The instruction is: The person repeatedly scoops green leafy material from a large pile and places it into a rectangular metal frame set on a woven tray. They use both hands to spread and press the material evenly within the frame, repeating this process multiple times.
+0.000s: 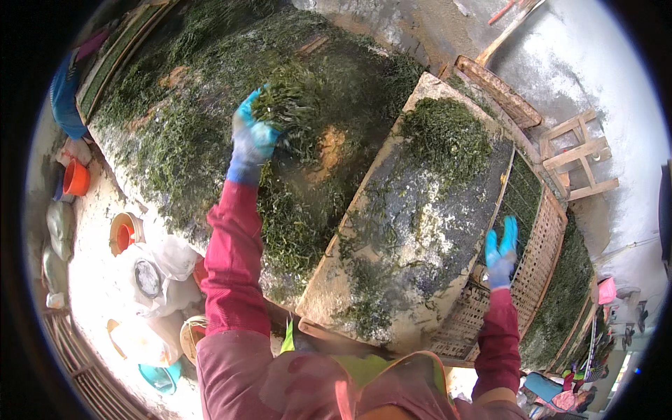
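Note:
My left hand (254,134), in a blue-and-turquoise coated glove, grips a bunch of shredded green seaweed (290,105). It is over a broad heap of the same seaweed (178,152), which is flecked with white grains. To the right, my gloved right hand (501,257) has its fingers apart and nothing in them. That hand is above a slatted plastic crate (541,247), in which dark green strands lie partly hidden. Between my hands lies a pale-edged board (362,205) with a dark, wet, white-flecked surface. A seaweed mound (446,139) sits at its far end.
Buckets and white plastic bags (168,286) crowd the floor at left. A long-handled wooden pusher (499,92) and a wooden frame (580,155) are at far right. More seaweed (556,299) lies beyond the crate. Another person (567,396) is at lower right.

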Demonstrator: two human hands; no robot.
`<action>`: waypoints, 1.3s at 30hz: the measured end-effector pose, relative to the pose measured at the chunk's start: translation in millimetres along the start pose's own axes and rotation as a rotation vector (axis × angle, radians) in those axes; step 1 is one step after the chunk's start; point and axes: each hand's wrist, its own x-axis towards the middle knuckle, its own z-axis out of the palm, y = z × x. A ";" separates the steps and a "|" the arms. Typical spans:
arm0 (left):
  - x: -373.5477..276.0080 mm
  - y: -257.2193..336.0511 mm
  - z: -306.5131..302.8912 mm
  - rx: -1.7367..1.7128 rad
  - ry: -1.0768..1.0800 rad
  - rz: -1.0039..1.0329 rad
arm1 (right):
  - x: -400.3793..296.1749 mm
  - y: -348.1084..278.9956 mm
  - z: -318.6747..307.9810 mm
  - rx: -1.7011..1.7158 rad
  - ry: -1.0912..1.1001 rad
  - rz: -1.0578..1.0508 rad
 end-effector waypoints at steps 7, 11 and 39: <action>22.4 57.7 35.9 -0.565 -0.257 0.068 | 92.1 -284.3 35.7 0.764 -0.104 -0.512; 44.7 84.8 25.3 -0.454 -0.402 0.243 | 119.8 -355.7 81.4 1.882 -0.610 0.200; -16.0 -81.4 -9.7 0.773 -0.227 -0.479 | 263.4 -429.0 14.6 1.871 -0.943 -0.089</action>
